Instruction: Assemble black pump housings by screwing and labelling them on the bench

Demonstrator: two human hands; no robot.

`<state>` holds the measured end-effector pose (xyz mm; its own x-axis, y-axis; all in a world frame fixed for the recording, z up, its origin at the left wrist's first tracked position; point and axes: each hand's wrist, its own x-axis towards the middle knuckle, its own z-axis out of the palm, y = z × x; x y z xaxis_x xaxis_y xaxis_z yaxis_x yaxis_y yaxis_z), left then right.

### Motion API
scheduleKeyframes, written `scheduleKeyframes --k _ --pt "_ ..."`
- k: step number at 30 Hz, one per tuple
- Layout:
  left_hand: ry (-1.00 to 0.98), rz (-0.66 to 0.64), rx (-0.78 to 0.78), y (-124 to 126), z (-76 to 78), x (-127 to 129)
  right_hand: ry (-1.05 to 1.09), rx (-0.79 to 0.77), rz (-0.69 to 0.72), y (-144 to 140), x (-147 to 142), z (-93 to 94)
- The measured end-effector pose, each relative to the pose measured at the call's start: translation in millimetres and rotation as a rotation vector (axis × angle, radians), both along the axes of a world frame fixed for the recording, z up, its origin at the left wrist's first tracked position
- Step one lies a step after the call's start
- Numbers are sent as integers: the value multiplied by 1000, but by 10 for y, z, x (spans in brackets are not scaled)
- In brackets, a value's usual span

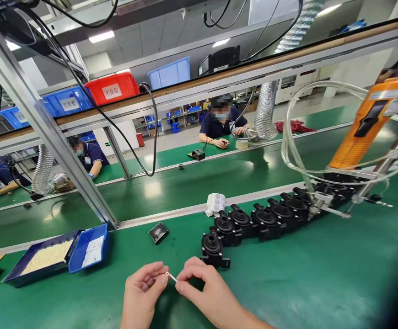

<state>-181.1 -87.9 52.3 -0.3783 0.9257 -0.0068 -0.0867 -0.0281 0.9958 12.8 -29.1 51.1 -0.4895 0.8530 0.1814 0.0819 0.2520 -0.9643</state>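
Observation:
Low in the head view, my left hand [144,292] and my right hand [202,292] meet over the green mat. Between their fingertips sits a thin white pin [172,277] with a small white ring on its left end, at my left thumb and forefinger. My right fingers pinch the pin's other end. Just beyond my right hand stands a black pump housing [212,249], the nearest of a curved row of several black housings [271,217] that runs right toward an orange electric screwdriver [370,123].
A blue tray of small white parts [44,260] and a smaller blue tray [91,249] sit at the left. A small black square part [158,232] and a label roll [215,203] lie near the conveyor edge. Clear tubing loops at the right. Other workers sit across the belt.

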Motion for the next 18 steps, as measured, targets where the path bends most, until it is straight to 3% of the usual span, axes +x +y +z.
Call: scheduleKeyframes --k 12,18 --pt "131 60 117 -75 5 149 6 146 13 -26 10 2" --pt "240 36 156 -48 -97 66 -17 504 -10 3 5 -76"
